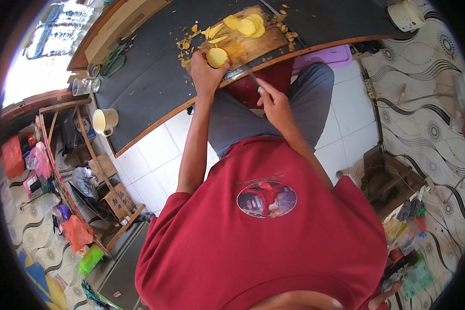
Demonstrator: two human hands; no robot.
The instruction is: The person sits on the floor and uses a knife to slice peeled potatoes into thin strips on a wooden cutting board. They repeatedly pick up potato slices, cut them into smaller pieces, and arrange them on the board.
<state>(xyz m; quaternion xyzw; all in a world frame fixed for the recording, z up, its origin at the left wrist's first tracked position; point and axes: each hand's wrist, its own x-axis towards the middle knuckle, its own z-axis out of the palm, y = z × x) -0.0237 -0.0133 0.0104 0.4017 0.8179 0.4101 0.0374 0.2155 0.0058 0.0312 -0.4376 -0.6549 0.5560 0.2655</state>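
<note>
My left hand point(206, 75) grips a peeled yellow potato point(217, 57) at the near left corner of the wooden cutting board point(255, 50). Its flat cut face is turned up. In my right hand point(276, 104) is a knife point(251, 73), held at the table's near edge; its blade, partly blurred, points towards the board and is apart from the potato. Round potato slices point(251, 26) overlap at the board's far side. Narrower cut pieces point(215, 31) lie left of them. Peelings point(186, 43) are scattered along the board's left side, with more peelings point(290, 35) at its right.
The dark tabletop point(151, 73) has a wooden rim. A cream mug point(105, 121), a glass point(86, 86) and a green cord point(114, 62) are on the left. A white perforated container point(406, 15) stands far right. Below the table edge is a purple plastic lid point(325, 56).
</note>
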